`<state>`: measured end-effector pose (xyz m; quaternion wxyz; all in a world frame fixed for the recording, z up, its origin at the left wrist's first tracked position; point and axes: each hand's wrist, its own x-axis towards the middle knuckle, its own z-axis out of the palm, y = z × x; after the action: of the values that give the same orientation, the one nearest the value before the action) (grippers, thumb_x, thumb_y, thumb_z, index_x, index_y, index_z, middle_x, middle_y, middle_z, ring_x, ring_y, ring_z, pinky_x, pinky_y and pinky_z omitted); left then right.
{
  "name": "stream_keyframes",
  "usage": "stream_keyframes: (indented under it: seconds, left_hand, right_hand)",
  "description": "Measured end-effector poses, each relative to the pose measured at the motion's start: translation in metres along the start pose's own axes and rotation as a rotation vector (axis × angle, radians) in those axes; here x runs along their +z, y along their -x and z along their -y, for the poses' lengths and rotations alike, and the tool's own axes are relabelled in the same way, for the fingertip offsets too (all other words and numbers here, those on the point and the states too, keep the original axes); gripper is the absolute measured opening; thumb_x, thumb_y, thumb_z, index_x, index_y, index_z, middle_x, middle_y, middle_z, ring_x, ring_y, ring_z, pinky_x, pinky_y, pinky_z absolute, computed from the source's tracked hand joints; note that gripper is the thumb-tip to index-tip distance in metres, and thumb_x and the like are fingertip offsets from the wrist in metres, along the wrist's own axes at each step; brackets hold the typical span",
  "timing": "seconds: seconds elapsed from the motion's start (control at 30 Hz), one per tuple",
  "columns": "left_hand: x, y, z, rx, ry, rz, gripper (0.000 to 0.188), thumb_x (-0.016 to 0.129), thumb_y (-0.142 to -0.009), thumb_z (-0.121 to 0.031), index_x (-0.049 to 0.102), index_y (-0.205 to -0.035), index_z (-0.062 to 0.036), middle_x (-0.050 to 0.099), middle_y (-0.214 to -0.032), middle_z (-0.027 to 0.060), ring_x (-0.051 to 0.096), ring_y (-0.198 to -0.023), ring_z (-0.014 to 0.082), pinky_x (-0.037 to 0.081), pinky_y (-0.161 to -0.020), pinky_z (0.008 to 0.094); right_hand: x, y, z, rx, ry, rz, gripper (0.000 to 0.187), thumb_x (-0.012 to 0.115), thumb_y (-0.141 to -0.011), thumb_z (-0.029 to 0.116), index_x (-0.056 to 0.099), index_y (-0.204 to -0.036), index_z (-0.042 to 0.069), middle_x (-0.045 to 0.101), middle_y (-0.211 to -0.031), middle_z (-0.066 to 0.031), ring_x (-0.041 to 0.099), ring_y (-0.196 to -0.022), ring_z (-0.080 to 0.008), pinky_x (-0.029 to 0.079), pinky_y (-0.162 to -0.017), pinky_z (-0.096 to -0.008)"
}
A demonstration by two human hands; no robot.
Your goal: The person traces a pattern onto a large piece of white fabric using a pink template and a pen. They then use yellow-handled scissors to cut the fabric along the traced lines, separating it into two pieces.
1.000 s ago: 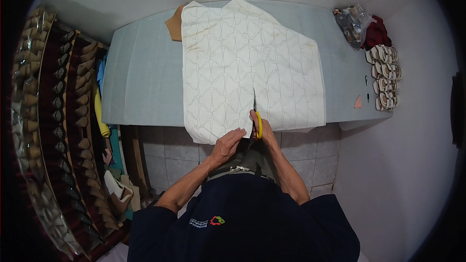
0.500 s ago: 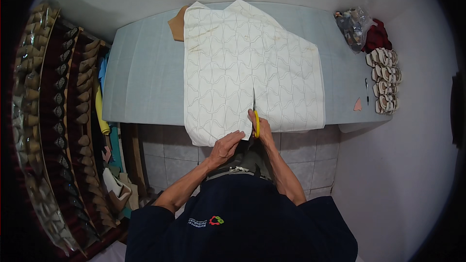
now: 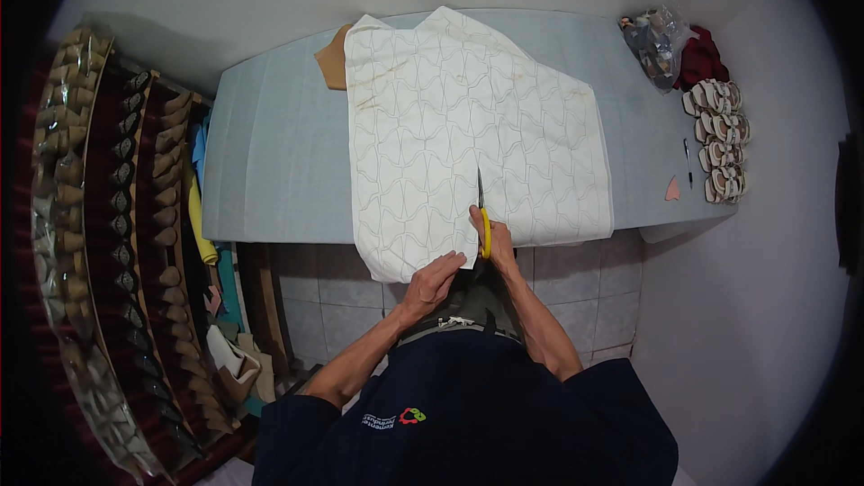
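A large white sheet [image 3: 409,144], drawn all over with rows of curved pattern outlines, lies on the table and hangs over its front edge. My right hand [image 3: 500,243] is closed on yellow-handled scissors [image 3: 487,232]. Their dark blades point away from me into the sheet, at the top of a slit running up from its near edge. Left of the slit, my left hand [image 3: 434,283] holds the sheet's near edge, fingers pressed together on top; its thumb is hidden. A few brownish marks show on the sheet's far part.
Under the sheet is a grey-blue table [image 3: 270,153]. A tan piece [image 3: 332,61] pokes out at its far left. On the right are white sandals [image 3: 723,155], a pen [image 3: 688,162], a pink piece [image 3: 672,189] and a plastic bag [image 3: 654,45]. Shoe racks [image 3: 135,243] stand left.
The whole view has shifted slightly. The scissors and my right hand are a little farther up the sheet. My left hand keeps its hold beside the slit.
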<state>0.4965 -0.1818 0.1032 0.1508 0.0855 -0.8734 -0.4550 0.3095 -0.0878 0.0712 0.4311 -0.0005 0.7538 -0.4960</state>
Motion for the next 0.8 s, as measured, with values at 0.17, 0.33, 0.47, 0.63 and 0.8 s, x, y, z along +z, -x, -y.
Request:
stream_keyframes:
  seconds: [0.17,0.33,0.47,0.63,0.8]
  left_hand:
    - [0.0,0.004,-0.003,-0.008,0.006,0.014,0.037,0.067,-0.092,0.01,0.068,-0.127,-0.0008,0.073,-0.121,0.0194,0.07,-0.118,0.0385,0.057,-0.101,0.0419]
    - [-0.002,0.006,-0.004,-0.052,0.03,0.018,0.035,0.066,-0.092,0.008,0.067,-0.126,-0.001,0.073,-0.119,0.0209,0.069,-0.118,0.0405,0.058,-0.1,0.0434]
    - [-0.005,0.007,-0.006,-0.061,0.014,-0.002,0.035,0.067,-0.092,0.009,0.068,-0.125,-0.0011,0.074,-0.119,0.0193,0.071,-0.116,0.0375,0.058,-0.099,0.0409]
    - [-0.007,0.004,-0.01,-0.042,0.025,0.001,0.034,0.068,-0.091,0.009,0.069,-0.124,0.0,0.074,-0.118,0.0192,0.071,-0.115,0.0374,0.059,-0.098,0.0411]
    - [-0.004,0.007,-0.01,-0.064,0.037,0.001,0.03,0.068,-0.091,0.007,0.069,-0.121,0.0017,0.074,-0.118,0.0194,0.07,-0.118,0.0382,0.058,-0.1,0.0418]
  right_hand:
    - [-0.004,-0.011,0.02,-0.024,-0.03,0.041,0.088,0.068,-0.082,0.081,0.068,-0.076,-0.007,0.058,-0.06,-0.0064,0.058,-0.054,-0.0152,0.046,-0.048,-0.0311]
    - [-0.005,-0.019,0.011,0.024,0.055,0.011,0.082,0.066,-0.083,0.082,0.062,-0.069,0.002,0.056,-0.059,-0.0047,0.056,-0.051,-0.0143,0.046,-0.048,-0.0301]
    - [-0.007,-0.022,0.009,0.01,0.027,0.035,0.079,0.067,-0.082,0.082,0.06,-0.07,0.004,0.055,-0.058,-0.0037,0.055,-0.048,-0.013,0.044,-0.045,-0.0294]
    - [-0.01,-0.034,0.024,0.023,0.016,0.077,0.079,0.066,-0.084,0.081,0.06,-0.069,0.004,0.054,-0.057,-0.0032,0.055,-0.048,-0.0129,0.044,-0.044,-0.0298]
    - [-0.01,-0.033,0.024,0.007,0.067,0.032,0.081,0.065,-0.085,0.082,0.057,-0.065,0.004,0.054,-0.056,-0.0036,0.055,-0.047,-0.0135,0.043,-0.044,-0.0307]
